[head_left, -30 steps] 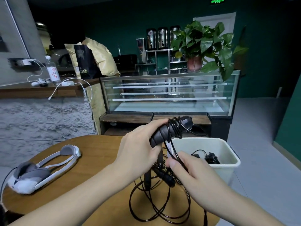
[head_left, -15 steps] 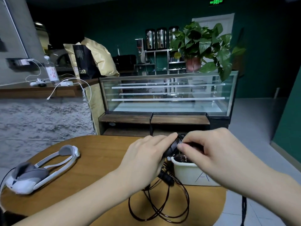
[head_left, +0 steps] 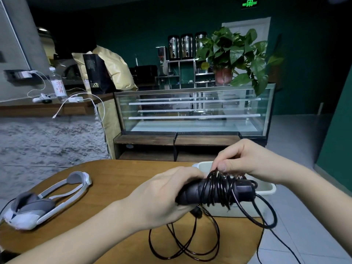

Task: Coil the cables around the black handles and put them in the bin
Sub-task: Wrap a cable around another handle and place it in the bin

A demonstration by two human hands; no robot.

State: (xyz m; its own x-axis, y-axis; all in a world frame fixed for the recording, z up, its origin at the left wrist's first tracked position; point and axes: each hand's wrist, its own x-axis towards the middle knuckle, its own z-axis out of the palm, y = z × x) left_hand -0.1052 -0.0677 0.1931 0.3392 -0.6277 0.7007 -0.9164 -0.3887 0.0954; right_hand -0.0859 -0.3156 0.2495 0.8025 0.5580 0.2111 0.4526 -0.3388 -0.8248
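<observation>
My left hand (head_left: 163, 195) grips a black handle (head_left: 192, 193) that lies roughly level over the table's right side. Several turns of thin black cable (head_left: 217, 189) are wound around its right half. My right hand (head_left: 245, 161) is just above the coil and pinches the cable at the top of the wraps. Loose loops of the same cable (head_left: 182, 248) lie on the wooden table (head_left: 114, 180) below, and one loop (head_left: 266, 218) hangs off the handle's right end. The white bin (head_left: 266, 189) stands behind the handle, mostly hidden by it and my right hand.
A white and grey headset (head_left: 43, 201) lies at the table's left. Beyond the table stands a glass display case (head_left: 194, 111) with a potted plant (head_left: 234, 54) on top. The tiled floor (head_left: 297, 145) lies to the right.
The handle has tipped from slanted to roughly level and come closer. My right hand rose from the loose cable low on the table to above the handle, and the coil has more turns.
</observation>
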